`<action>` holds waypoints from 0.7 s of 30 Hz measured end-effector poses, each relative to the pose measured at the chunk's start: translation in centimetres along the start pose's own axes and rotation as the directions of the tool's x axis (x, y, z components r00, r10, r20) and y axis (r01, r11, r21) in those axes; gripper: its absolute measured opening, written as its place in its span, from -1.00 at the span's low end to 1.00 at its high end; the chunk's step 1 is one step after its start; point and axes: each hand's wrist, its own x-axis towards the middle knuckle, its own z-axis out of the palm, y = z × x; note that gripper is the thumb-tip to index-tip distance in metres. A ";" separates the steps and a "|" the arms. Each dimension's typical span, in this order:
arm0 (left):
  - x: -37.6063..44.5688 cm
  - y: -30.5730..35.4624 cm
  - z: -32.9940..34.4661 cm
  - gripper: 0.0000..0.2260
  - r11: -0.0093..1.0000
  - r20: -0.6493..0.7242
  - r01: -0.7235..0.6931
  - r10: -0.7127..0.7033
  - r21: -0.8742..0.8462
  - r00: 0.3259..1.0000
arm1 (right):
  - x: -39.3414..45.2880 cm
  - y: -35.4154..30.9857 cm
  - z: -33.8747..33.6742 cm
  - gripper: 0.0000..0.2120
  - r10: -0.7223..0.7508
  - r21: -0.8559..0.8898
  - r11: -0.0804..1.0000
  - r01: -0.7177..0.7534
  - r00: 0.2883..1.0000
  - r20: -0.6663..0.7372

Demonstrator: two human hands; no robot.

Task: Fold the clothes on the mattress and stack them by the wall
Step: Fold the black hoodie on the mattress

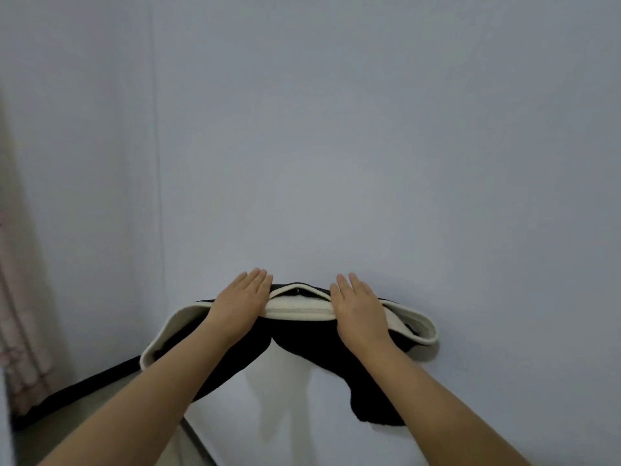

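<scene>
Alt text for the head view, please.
Two bare hands, left hand and right hand, rest flat with straight fingers on a folded black garment with cream lining, in front of a plain pale grey wall.

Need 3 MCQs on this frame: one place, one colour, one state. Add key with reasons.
1. Where is the garment?
A. Under both hands, in front of the wall
B. Draped over the curtain
C. Under one hand only

2. What colours is the garment?
A. Red and blue
B. Black and cream
C. All grey

3. How are the hands on it?
A. Fists closed
B. Pinching a corner
C. Flat, fingers straight

Key:
1 A: the left hand and right hand both lie on it, with the wall behind.
2 B: black cloth with a cream lining shows.
3 C: both palms lie flat on the fold.
</scene>
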 end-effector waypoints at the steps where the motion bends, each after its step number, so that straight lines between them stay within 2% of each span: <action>1: 0.9 -1.5 0.2 -0.52 0.999 0.009 0.033 -0.033 0.013 0.999 | 1.9 -0.4 1.0 -0.51 -0.022 0.023 0.999 0.022 0.999 -0.028; 6: 1.6 -8.4 0.5 -0.51 0.969 0.046 0.217 -0.224 0.115 0.974 | 9.7 -4.0 4.5 -0.71 -0.126 0.158 0.974 0.164 0.965 -0.228; 7: 1.3 -9.7 0.5 -0.51 0.955 0.055 0.260 -0.270 0.142 0.961 | 11.1 -5.1 4.9 -0.69 -0.136 0.196 0.962 0.190 0.956 -0.260; 10: 0.2 -13.2 0.6 -0.50 0.907 0.076 0.365 -0.387 0.210 0.919 | 15.1 -8.8 6.1 -0.55 -0.191 0.269 0.926 0.266 0.942 -0.275; 14: -0.4 -17.5 2.5 -0.49 0.842 0.076 0.471 -0.505 0.264 0.860 | 19.7 -13.2 9.0 -0.53 -0.251 0.345 0.865 0.364 0.910 -0.330; 18: -0.5 -22.5 5.4 -0.51 0.761 0.115 0.547 -0.614 0.347 0.781 | 24.9 -18.9 13.2 -0.54 -0.362 0.455 0.772 0.443 0.896 -0.259; 20: -0.4 -25.4 6.5 -0.52 0.720 0.134 0.581 -0.664 0.379 0.736 | 27.8 -22.3 15.1 -0.52 -0.481 0.423 0.729 0.537 0.843 -0.242; 21: -0.5 -26.9 7.0 -0.52 0.700 0.146 0.595 -0.687 0.395 0.712 | 29.0 -24.1 15.7 -0.52 -0.482 0.466 0.693 0.550 0.834 -0.266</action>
